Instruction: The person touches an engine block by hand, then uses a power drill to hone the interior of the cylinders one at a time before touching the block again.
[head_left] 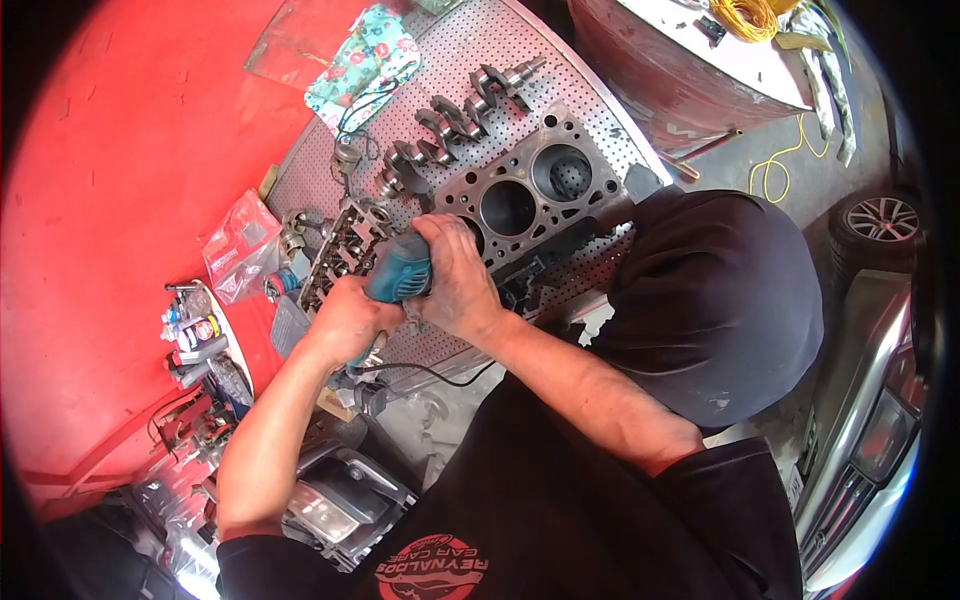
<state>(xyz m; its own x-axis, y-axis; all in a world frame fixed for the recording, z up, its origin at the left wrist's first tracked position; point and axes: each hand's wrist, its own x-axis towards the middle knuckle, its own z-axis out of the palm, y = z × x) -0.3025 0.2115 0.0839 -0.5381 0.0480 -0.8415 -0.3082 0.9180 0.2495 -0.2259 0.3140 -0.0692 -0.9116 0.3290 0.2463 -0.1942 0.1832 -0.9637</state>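
Observation:
A teal power tool is between my two hands over the near-left end of the engine block. My left hand is closed round its lower part, and my right hand wraps over its body from the right side. The tool's working end is hidden. Two large round bores show in the block's top face, with a third partly behind my right hand. A cylinder head with springs lies just left of the tool. A crankshaft rests beyond the block. A black cord runs beneath my right forearm.
The parts lie on a perforated metal table. A flowered cloth is at its far end. Dark rounded cloth bulges at right. Bottles stand left; a wheel and yellow cord are at right.

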